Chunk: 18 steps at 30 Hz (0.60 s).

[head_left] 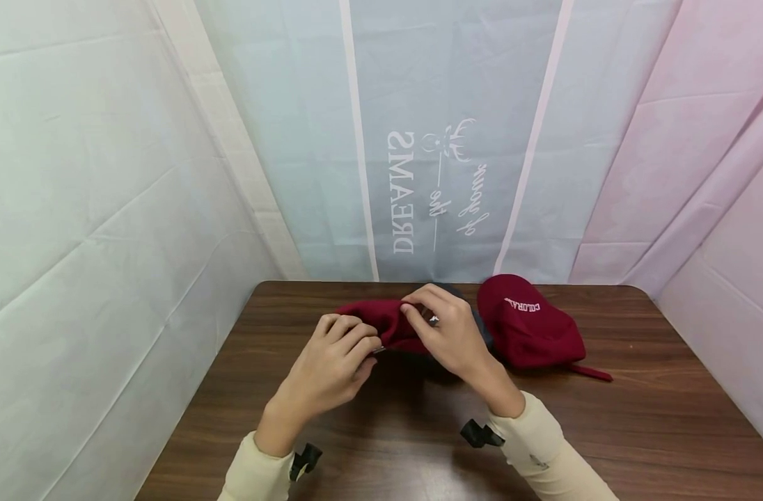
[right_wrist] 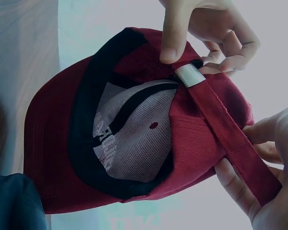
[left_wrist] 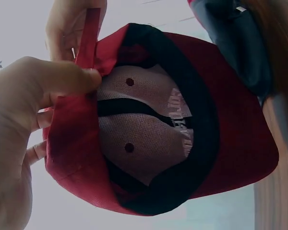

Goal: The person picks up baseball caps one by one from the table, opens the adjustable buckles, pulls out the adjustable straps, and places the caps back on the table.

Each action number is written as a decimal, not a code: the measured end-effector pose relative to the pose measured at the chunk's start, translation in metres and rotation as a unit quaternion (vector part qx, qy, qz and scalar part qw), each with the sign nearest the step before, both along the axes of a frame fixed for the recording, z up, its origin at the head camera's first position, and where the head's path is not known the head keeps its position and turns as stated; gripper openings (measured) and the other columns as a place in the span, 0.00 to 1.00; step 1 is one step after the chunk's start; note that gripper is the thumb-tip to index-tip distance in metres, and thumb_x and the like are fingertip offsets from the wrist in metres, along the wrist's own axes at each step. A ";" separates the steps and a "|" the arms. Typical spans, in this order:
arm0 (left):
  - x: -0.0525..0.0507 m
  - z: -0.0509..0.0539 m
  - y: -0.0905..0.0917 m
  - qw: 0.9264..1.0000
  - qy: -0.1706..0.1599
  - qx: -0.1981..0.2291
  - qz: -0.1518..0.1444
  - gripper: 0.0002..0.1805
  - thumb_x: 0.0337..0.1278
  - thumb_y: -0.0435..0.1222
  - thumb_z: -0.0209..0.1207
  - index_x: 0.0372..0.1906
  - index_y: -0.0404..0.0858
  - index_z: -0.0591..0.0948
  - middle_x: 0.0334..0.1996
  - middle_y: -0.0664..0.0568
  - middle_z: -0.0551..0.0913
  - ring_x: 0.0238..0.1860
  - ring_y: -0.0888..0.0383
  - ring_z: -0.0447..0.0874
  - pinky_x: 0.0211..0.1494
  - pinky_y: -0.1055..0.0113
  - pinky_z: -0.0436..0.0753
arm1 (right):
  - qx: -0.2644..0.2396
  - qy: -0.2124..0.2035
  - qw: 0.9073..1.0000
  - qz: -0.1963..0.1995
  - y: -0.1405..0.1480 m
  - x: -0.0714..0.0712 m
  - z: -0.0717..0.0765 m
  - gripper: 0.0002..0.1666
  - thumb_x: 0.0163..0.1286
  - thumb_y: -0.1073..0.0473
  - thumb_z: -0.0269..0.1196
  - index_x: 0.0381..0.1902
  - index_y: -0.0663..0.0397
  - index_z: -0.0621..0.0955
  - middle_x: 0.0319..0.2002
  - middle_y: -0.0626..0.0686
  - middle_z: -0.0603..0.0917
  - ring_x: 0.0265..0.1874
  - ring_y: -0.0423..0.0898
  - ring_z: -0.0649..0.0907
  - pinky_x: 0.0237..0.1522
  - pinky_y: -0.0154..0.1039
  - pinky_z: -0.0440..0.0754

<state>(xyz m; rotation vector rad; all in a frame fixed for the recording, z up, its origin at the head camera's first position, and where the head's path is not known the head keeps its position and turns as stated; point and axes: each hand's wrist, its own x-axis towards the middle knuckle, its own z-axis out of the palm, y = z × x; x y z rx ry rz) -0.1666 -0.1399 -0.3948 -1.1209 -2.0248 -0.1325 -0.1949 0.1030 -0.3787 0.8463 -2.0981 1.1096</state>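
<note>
A dark red baseball cap [head_left: 390,320] is held up above the table, its opening towards both wrist cameras. In the left wrist view my left hand [left_wrist: 33,100] grips the back edge of the cap, thumb on the inner side and fingers behind. The right wrist view shows a metal buckle [right_wrist: 190,75] on the cap's back strap [right_wrist: 225,129], beside the left thumb. My right hand [head_left: 447,330] pinches the cap's strap between thumb and fingers. White mesh panels [right_wrist: 139,129] and a black sweatband [right_wrist: 81,124] line the inside.
Another dark red cap [head_left: 525,327] with white lettering lies at the back right, its strap [head_left: 591,372] trailing on the brown table [head_left: 644,431]. A dark grey-blue cap [left_wrist: 240,48] sits beside it, partly hidden by my right hand. Cloth curtains [head_left: 294,139] enclose the table.
</note>
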 end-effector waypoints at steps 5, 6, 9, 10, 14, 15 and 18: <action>-0.001 -0.001 0.000 1.000 0.010 -0.003 0.009 0.10 0.58 0.32 0.68 0.45 0.43 0.85 0.45 0.57 0.88 0.51 0.54 0.81 0.57 0.55 0.77 | 0.004 -0.002 1.000 -0.002 0.001 0.000 -0.001 0.04 0.74 0.63 0.69 0.43 0.51 0.89 0.40 0.48 0.89 0.30 0.36 0.81 0.32 0.37 0.86; -0.002 -0.002 0.000 1.000 0.012 -0.003 0.010 0.11 0.57 0.32 0.68 0.45 0.43 0.85 0.45 0.57 0.88 0.51 0.54 0.81 0.57 0.54 0.77 | 0.005 -0.001 1.000 -0.003 0.001 0.000 -0.001 0.03 0.74 0.62 0.69 0.43 0.51 0.89 0.40 0.49 0.89 0.30 0.36 0.81 0.32 0.36 0.85; -0.003 -0.005 0.001 1.000 0.017 -0.008 0.017 0.13 0.56 0.33 0.71 0.46 0.43 0.84 0.45 0.56 0.87 0.53 0.53 0.80 0.58 0.53 0.76 | 0.005 0.003 1.000 -0.008 0.002 -0.002 -0.001 0.03 0.74 0.62 0.69 0.43 0.52 0.90 0.40 0.50 0.89 0.30 0.36 0.81 0.32 0.35 0.84; -0.003 -0.006 0.001 1.000 0.018 -0.011 0.020 0.14 0.56 0.34 0.72 0.47 0.43 0.84 0.46 0.55 0.87 0.53 0.52 0.80 0.59 0.52 0.76 | 0.004 0.004 1.000 -0.011 0.002 -0.002 -0.001 0.03 0.74 0.62 0.69 0.43 0.52 0.90 0.40 0.50 0.89 0.31 0.36 0.81 0.32 0.35 0.84; -0.006 -0.012 0.000 0.999 0.023 -0.019 0.032 0.10 0.65 0.33 0.65 0.49 0.42 0.82 0.49 0.53 0.85 0.55 0.50 0.79 0.61 0.51 0.75 | 0.005 0.001 1.000 -0.021 0.004 -0.002 -0.002 0.03 0.73 0.63 0.70 0.42 0.52 0.90 0.39 0.49 0.90 0.31 0.36 0.82 0.33 0.32 0.84; -0.007 -0.014 0.000 0.999 0.026 -0.019 0.034 0.08 0.68 0.33 0.61 0.49 0.42 0.82 0.49 0.52 0.84 0.55 0.50 0.79 0.61 0.52 0.75 | 0.006 0.000 1.000 -0.023 0.004 -0.003 -0.002 0.03 0.73 0.63 0.70 0.42 0.52 0.90 0.39 0.49 0.90 0.31 0.36 0.82 0.33 0.32 0.84; -0.009 -0.018 0.000 0.999 0.032 -0.014 0.033 0.10 0.76 0.32 0.50 0.48 0.42 0.81 0.49 0.52 0.84 0.54 0.50 0.79 0.59 0.53 0.75 | 0.008 -0.003 1.000 -0.024 0.004 -0.003 -0.002 0.03 0.74 0.62 0.69 0.42 0.51 0.89 0.39 0.49 0.90 0.31 0.36 0.82 0.32 0.33 0.84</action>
